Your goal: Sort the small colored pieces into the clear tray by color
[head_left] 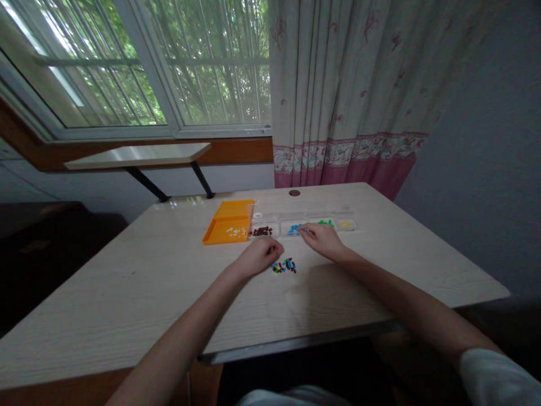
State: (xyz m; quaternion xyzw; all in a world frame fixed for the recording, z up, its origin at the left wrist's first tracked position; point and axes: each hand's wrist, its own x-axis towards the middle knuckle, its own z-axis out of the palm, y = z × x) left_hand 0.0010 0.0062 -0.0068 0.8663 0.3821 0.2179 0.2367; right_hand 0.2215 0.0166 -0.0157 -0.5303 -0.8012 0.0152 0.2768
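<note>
A small heap of mixed coloured beads lies on the pale wooden table. My left hand rests just left of the heap with its fingers curled shut; what they hold, if anything, is hidden. My right hand reaches over a clear divided tray, fingertips pinched at the compartment with blue beads. Other compartments hold dark red beads, green beads and yellow beads.
An orange tray with a few pale beads stands left of the clear tray. A round cable hole sits near the table's far edge. Behind are a window, a wall shelf and a flowered curtain.
</note>
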